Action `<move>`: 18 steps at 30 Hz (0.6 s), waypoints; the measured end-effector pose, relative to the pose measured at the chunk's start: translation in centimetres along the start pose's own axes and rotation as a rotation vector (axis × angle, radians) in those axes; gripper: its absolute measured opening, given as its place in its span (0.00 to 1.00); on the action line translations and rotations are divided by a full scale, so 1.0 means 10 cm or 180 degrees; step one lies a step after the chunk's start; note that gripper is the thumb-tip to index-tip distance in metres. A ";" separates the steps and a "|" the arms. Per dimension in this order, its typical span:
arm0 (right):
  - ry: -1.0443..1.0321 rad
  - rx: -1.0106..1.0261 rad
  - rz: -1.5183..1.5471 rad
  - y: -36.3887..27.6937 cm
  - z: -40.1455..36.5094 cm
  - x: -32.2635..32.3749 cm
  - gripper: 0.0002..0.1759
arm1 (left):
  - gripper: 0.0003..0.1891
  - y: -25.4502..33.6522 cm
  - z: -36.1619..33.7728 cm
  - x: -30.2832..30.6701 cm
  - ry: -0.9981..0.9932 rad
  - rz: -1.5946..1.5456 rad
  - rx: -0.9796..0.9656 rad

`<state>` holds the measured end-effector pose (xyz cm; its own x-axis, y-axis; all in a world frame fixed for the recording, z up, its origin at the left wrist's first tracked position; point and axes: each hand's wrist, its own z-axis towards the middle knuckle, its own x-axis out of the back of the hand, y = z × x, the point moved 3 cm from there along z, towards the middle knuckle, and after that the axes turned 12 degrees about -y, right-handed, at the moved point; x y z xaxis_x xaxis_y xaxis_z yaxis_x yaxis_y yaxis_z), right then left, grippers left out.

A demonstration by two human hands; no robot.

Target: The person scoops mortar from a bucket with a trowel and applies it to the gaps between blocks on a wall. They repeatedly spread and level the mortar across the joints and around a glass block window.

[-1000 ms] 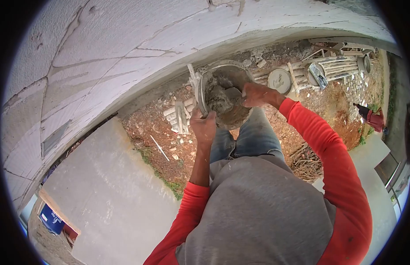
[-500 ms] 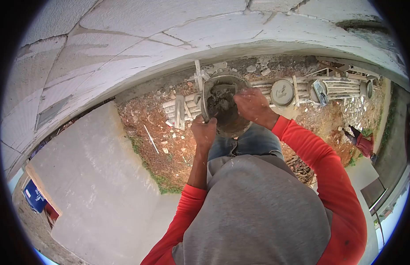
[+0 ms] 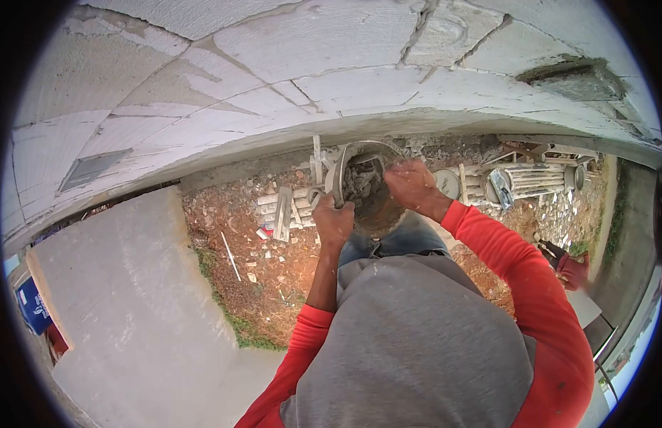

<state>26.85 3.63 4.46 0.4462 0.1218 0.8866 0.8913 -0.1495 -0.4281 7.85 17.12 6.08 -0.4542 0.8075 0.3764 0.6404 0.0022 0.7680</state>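
Note:
A round container [image 3: 377, 217] with grey wet mortar [image 3: 362, 182] inside is held in front of my body, below the block wall. My left hand [image 3: 334, 220] is closed on its rim at the left side. On the right, my right hand [image 3: 413, 187] is a fist at the container's opening, over the mortar's edge. What it grips is hidden by the fingers.
A pale block wall [image 3: 309, 50] spans the top. Below are a wooden plank platform [image 3: 534, 178], a round pan [image 3: 446, 184], and rubble-strewn soil [image 3: 263, 274]. A concrete slab [image 3: 131, 299] lies left. Another person in red [image 3: 573, 271] is at the far right.
The view has tilted up, so more wall shows and the ground sits lower. The container's opening looks tipped further sideways, with my left hand still on its rim.

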 end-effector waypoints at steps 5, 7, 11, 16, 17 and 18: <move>-0.1721 -0.0899 0.0386 -0.22 0.08 0.36 0.08 | 0.20 0.10 0.01 -0.03 0.0291 -0.0139 -0.0047; -0.1213 -0.0648 0.0363 -0.26 0.04 0.46 0.08 | 0.21 0.10 0.04 0.00 0.0081 -0.0088 -0.0121; -0.0749 -0.0290 0.0116 -0.23 0.09 -0.01 0.09 | 0.23 0.02 0.23 0.02 0.0110 0.0240 -0.0663; -0.0896 -0.0469 0.0171 -0.23 0.01 0.41 0.10 | 0.27 0.05 0.21 0.02 -0.0026 -0.0154 -0.0317; -0.0725 -0.0658 0.0192 -0.10 0.05 0.41 0.11 | 0.27 0.07 0.23 -0.04 0.0047 -0.0075 -0.0406; -0.0554 -0.0829 0.0213 -0.01 0.06 0.39 0.11 | 0.27 0.09 0.24 -0.09 0.0121 0.0006 -0.0492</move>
<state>28.57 4.75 7.89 0.5303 0.2658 0.8051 0.8189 -0.4064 -0.4053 10.34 17.85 5.23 -0.4782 0.7844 0.3949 0.5395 -0.0924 0.8369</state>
